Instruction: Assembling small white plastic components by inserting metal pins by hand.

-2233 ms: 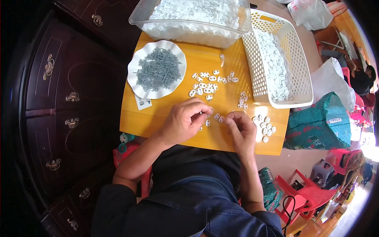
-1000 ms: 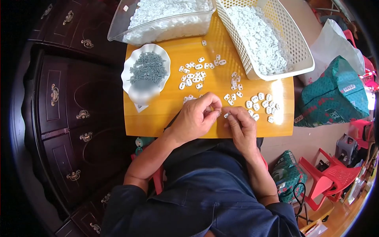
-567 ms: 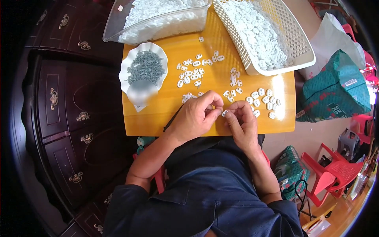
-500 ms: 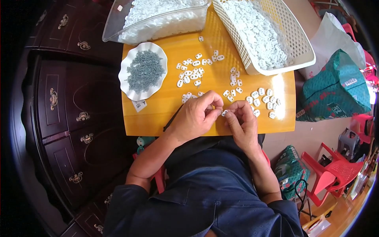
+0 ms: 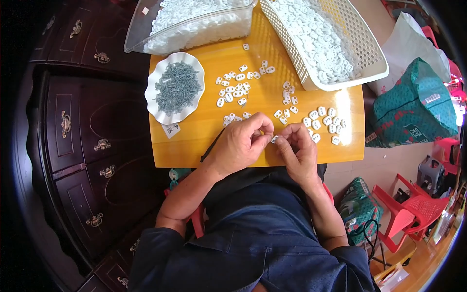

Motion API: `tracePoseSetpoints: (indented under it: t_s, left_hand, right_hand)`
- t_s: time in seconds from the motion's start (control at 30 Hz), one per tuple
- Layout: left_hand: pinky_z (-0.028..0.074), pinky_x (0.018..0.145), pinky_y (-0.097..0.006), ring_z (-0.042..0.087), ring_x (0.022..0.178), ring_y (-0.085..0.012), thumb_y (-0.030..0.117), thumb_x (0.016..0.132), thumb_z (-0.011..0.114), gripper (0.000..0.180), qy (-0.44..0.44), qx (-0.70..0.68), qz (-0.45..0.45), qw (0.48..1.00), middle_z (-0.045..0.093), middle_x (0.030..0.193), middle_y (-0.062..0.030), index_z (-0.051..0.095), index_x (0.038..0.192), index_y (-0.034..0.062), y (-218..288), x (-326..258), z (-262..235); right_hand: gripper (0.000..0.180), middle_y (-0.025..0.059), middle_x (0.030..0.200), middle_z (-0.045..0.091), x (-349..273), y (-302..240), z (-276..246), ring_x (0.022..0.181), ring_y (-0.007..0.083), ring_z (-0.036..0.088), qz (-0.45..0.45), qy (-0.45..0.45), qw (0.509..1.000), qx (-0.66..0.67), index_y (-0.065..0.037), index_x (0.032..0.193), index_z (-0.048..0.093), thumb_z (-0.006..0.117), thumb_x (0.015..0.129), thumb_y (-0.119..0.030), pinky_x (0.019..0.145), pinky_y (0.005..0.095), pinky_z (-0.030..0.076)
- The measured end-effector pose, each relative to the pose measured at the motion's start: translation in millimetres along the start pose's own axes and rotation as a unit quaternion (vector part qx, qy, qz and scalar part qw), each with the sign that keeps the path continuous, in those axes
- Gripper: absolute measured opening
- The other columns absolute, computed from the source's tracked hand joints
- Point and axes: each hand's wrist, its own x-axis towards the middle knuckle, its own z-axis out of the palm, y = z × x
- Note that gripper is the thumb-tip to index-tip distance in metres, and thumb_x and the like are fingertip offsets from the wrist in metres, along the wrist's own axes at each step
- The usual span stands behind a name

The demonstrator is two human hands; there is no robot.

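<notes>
My right hand (image 5: 300,155) pinches a small white plastic piece (image 5: 275,138) between thumb and fingers, above the near edge of the table. Close beside it, my left hand (image 5: 243,142) has its thumb and forefinger pressed together at the same piece; whatever lies between those fingertips is too small to make out. Small white two-holed plastic pieces (image 5: 238,93) lie in loose groups beyond my hands. To the right of my right hand rest several rounded white pieces (image 5: 327,120), turned with their closed faces up. A scalloped white dish (image 5: 152,92) on the left holds a heap of thin grey screws (image 5: 179,87).
At the back of the yellow table (image 5: 214,58), a clear bin (image 5: 194,36) and a cream perforated basket (image 5: 377,80) are full of white pieces. Dark drawers (image 5: 73,121) stand left. Green bags (image 5: 413,107) and a red chair (image 5: 413,209) are at right. A dark stick-like object (image 5: 212,146) lies by my left wrist.
The view has shifted very slightly. Both hands keep nearly the same pinching pose around the small white piece.
</notes>
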Motion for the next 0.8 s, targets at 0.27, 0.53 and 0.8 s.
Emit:
tracePoseSetpoints:
  t_s: [0.27, 0.53, 0.8]
  left_hand:
    - [0.056, 0.064, -0.037, 0.074, 0.076, -0.0291, -0.004, 0.09, 0.067, 0.015, -0.01, 0.013, 0.007, 1.0, 0.069, 0.082, -0.0142, 0.058, 0.1, 0.003, 1.8, 1.2, 2.1]
    - [0.057, 0.065, -0.038, 0.075, 0.078, -0.0316, -0.002, 0.091, 0.068, 0.017, -0.005, 0.023, 0.016, 1.0, 0.071, 0.083, -0.0152, 0.058, 0.104, 0.0036, 0.2, 3.0, 5.2]
    - [0.056, 0.067, -0.026, 0.071, 0.073, -0.0114, -0.006, 0.091, 0.069, 0.043, -0.048, 0.024, -0.003, 0.999, 0.073, 0.088, -0.0067, 0.06, 0.132, 0.0035, 5.9, 10.2, -15.8]
  right_hand:
    - [0.014, -0.0033, 0.066, 0.054, -1.8, 5.5, 1.2, 0.057, 0.004, 0.048, -0.015, 0.014, 1.0, -0.008, -0.005, 0.098, 0.056, 0.069, 0.095, 0.0, 0.052, 0.024, 0.037]
    - [0.016, -0.0047, 0.064, 0.05, -1.7, 7.0, 1.4, 0.057, 0.0031, 0.044, -0.016, 0.024, 1.0, 0.01, -0.005, 0.095, 0.054, 0.069, 0.094, 0.001, 0.052, 0.0236, 0.034]
    - [0.018, -0.0051, 0.074, 0.054, -0.4, 7.9, -0.9, 0.065, 0.0005, 0.044, 0.017, 0.007, 0.996, 0.092, -0.005, 0.101, 0.051, 0.068, 0.099, -0.002, 0.056, 0.021, 0.035]
